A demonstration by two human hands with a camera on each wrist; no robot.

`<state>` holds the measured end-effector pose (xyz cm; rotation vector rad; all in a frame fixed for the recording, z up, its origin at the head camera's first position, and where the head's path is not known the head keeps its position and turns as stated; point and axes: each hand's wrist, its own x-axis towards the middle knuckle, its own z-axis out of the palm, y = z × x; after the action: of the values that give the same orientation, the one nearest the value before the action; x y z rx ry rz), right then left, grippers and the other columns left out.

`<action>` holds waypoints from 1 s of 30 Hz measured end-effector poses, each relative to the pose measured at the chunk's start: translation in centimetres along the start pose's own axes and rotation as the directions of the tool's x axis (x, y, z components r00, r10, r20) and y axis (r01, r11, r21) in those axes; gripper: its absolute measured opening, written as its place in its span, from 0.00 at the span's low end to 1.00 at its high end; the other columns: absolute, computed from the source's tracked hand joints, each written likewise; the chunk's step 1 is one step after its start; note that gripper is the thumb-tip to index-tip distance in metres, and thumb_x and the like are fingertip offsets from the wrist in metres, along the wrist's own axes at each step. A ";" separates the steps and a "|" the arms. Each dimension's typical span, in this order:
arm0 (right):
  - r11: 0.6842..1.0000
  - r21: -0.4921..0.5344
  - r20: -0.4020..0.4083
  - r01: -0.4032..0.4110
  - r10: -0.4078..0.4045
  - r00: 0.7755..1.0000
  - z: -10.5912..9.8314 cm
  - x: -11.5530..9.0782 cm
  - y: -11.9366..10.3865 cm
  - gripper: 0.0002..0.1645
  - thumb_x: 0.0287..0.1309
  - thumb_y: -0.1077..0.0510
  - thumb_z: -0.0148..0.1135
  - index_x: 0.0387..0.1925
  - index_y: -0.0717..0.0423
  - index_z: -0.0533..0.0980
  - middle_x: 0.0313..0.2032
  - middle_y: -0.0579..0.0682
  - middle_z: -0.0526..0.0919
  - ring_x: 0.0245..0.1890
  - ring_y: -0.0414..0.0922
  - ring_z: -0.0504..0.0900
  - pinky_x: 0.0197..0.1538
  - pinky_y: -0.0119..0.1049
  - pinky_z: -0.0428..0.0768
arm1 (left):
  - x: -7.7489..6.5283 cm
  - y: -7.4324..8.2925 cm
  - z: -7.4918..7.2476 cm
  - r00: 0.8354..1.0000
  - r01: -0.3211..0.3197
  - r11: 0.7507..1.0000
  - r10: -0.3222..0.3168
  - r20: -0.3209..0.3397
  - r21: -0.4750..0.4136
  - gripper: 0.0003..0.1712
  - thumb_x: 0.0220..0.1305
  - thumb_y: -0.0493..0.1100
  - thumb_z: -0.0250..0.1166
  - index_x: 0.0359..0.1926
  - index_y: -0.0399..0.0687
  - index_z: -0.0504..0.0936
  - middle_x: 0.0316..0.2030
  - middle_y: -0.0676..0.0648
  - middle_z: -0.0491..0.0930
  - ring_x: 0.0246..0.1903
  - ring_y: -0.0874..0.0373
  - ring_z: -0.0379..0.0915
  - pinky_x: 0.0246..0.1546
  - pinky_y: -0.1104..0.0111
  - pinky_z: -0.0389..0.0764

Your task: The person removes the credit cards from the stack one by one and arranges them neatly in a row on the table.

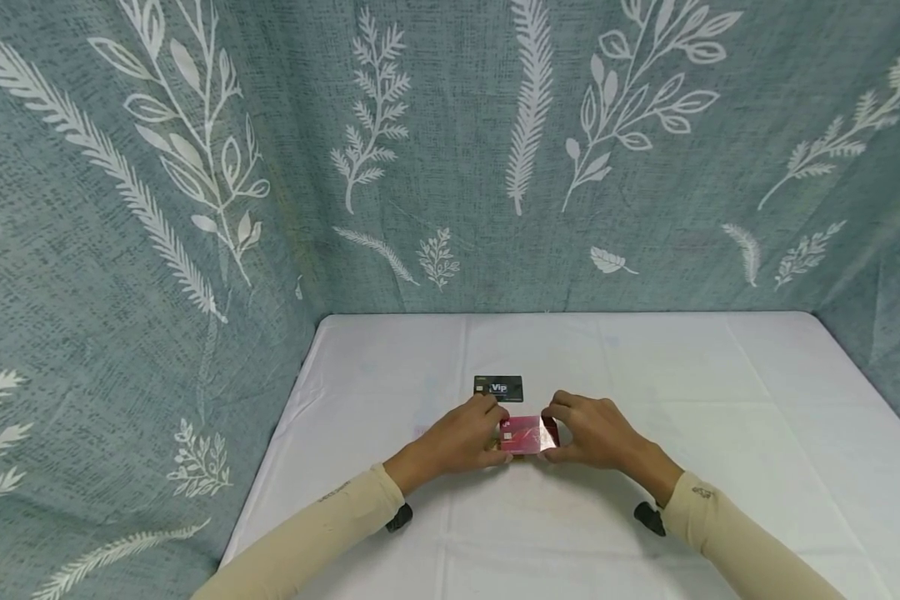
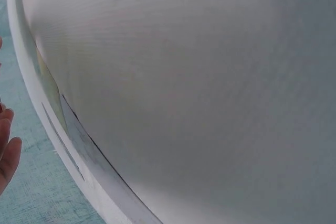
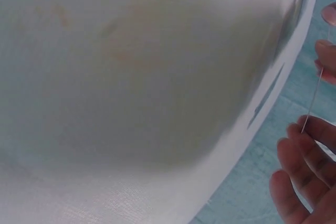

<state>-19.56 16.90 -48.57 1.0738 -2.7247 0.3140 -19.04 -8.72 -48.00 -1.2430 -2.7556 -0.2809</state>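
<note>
the pink chip card [image 1: 521, 435] is over the white-covered bench [image 1: 720, 392], long axis crosswise between the hands: the left hand [image 1: 457, 435]'s fingers pinch one short end, the right hand [image 1: 594, 432]'s the other; the black vip card [image 1: 499, 388] lies beyond, nearer the left.

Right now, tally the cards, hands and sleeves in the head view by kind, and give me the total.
Cards: 2 (pink card between the hands, dark Vip card on the table)
Hands: 2 (left hand, right hand)
Sleeves: 2 (left sleeve, right sleeve)
Total: 6
</note>
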 end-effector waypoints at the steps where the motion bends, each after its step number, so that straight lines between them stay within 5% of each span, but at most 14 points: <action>1: 1.000 0.000 0.003 -0.001 0.001 1.000 0.0 0.0 0.0 0.33 0.41 0.35 0.78 0.44 0.51 0.85 0.36 0.42 0.81 0.25 0.32 0.70 0.24 0.24 0.67 | 0.0 0.0 0.0 1.000 0.003 1.000 -0.003 0.003 -0.001 0.30 0.59 0.59 0.72 0.52 0.41 0.80 0.43 0.49 0.78 0.42 0.59 0.69 0.43 0.70 0.76; 30: 1.000 0.000 0.024 -0.028 0.028 0.999 0.2 -0.5 0.5 0.32 0.41 0.37 0.80 0.44 0.51 0.85 0.35 0.42 0.81 0.26 0.32 0.70 0.25 0.25 0.68 | 0.8 0.1 0.5 0.999 0.007 1.000 -0.008 0.050 0.002 0.30 0.60 0.59 0.71 0.54 0.43 0.81 0.44 0.49 0.79 0.40 0.60 0.69 0.43 0.72 0.76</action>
<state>-19.55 17.53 -49.00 1.0474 -2.7630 0.3081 -19.48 -7.96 -48.29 -1.2566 -2.8025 -0.2509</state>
